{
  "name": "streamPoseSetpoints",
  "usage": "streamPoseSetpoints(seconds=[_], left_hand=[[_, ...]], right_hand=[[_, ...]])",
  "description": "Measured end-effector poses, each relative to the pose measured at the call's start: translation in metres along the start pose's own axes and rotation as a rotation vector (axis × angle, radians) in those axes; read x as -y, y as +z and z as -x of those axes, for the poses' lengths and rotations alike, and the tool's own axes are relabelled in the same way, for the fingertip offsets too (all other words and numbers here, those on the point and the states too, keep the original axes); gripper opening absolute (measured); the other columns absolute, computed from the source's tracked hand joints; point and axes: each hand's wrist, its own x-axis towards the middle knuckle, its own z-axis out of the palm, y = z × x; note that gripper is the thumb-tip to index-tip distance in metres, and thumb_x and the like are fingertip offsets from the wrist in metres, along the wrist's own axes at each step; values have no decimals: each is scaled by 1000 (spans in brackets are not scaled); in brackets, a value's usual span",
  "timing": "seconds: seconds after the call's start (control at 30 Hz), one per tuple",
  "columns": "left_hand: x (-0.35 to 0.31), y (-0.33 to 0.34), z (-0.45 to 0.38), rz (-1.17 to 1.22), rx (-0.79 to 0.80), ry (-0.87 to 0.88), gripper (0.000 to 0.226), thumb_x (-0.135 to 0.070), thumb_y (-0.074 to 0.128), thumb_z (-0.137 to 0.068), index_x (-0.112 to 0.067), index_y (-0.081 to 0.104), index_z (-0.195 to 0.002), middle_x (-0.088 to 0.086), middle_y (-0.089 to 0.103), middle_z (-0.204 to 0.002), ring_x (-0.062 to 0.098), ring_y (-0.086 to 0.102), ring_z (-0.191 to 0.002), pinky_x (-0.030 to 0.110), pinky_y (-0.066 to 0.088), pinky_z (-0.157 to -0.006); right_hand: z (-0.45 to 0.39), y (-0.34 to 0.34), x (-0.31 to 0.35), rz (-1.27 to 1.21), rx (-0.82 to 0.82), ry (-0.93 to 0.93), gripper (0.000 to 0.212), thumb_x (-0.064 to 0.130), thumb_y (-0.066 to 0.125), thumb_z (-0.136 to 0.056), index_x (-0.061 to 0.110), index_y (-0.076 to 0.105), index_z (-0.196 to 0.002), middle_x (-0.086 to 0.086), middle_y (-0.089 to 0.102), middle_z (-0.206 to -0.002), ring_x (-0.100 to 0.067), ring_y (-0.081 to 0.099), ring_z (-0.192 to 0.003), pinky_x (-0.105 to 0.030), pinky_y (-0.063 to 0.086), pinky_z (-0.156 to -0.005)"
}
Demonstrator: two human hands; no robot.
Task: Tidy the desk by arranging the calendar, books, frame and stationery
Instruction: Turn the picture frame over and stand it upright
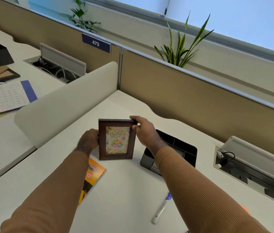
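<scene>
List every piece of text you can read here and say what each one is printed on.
"473": white digits on the blue sign on the partition.
"HAPPY Birthday": card inside the brown frame; the lower line is partly cut off.
"MARCH": spiral calendar; its dates are too small to read.
Orange booklet: logo blurred.
Pen: no readable print.

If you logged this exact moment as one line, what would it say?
step: standing frame | left hand: holds left edge | right hand: pinches top right corner | object: dark brown wooden picture frame, upright on white desk

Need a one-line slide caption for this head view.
Both hands hold a birthday picture frame upright on the desk beside a black organiser.
</scene>
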Motion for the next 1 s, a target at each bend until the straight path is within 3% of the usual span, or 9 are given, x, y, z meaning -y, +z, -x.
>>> streamPoseSetpoints(seconds=[0.1,0.17,0.23,0.37,0.47,0.6,0.73,0.83,1.0], left_hand=[[1,0,1,31,22,-8,9,-2,62,-83,-3,71,-80,20,72,-91,32,62,-74,27,37,-63],[0,-2,1,74,22,-18,11,-2,63,-82,-4,73,-85,18,73,-90,24,56,-69,26,37,-63],[1,-6,1,127,2,-27,17,-2,60,-84,-6,75,-91,16,73,-88,22,58,-69,27,39,-64],[6,-14,10,215,-50,-74,24,-10,58,-90,-7,72,-110,12,75,-97,28,68,-89,33,51,-80],[4,-19,27,205,-93,-100,29,-14,56,-92,-10,69,-118,10,74,-106,26,65,-103,34,47,-94],[-2,-22,64,175,-253,-98,33,-13,49,-94,-9,65,-122,11,68,-120,29,59,-116,37,44,-102],[-14,-12,110,130,-384,44,38,-2,48,-92,-6,59,-127,13,57,-134,30,51,-125,41,39,-105],[-32,0,145,83,-430,191,42,3,53,-87,-1,57,-128,17,51,-138,36,43,-131,47,35,-110],[-69,32,223,-77,-337,353,55,-16,46,-78,-3,54,-132,19,48,-142,39,35,-137,51,28,-110]], right_hand=[[2,-1,-3,-46,30,25,46,5,46,-98,22,46,-141,-3,49,-140,-9,51,-111,6,42,-66],[4,-3,-4,-68,33,20,52,5,46,-99,28,39,-145,-1,45,-144,-12,54,-117,-5,47,-80],[9,-5,-4,-81,37,16,56,5,47,-98,32,35,-146,0,44,-146,-17,53,-123,-10,47,-83],[23,-11,-10,-11,7,3,58,11,53,-97,32,33,-147,1,45,-146,-18,50,-128,-20,41,-90],[39,-18,-14,72,-5,-23,58,15,55,-96,32,32,-148,2,44,-145,-15,48,-129,-24,41,-99],[78,-28,-18,181,-41,-67,56,24,54,-96,32,31,-147,7,42,-147,-10,43,-133,-28,37,-109],[138,-34,-26,183,-84,-67,61,34,53,-95,33,25,-149,10,37,-152,-8,36,-138,-26,32,-112],[193,-40,-41,194,-118,-60,65,36,53,-95,33,19,-151,11,28,-157,-8,19,-147,-30,26,-117],[286,-55,-87,364,-152,-7,70,46,43,-96,27,10,-155,12,8,-163,-12,-2,-151,-39,10,-123]])
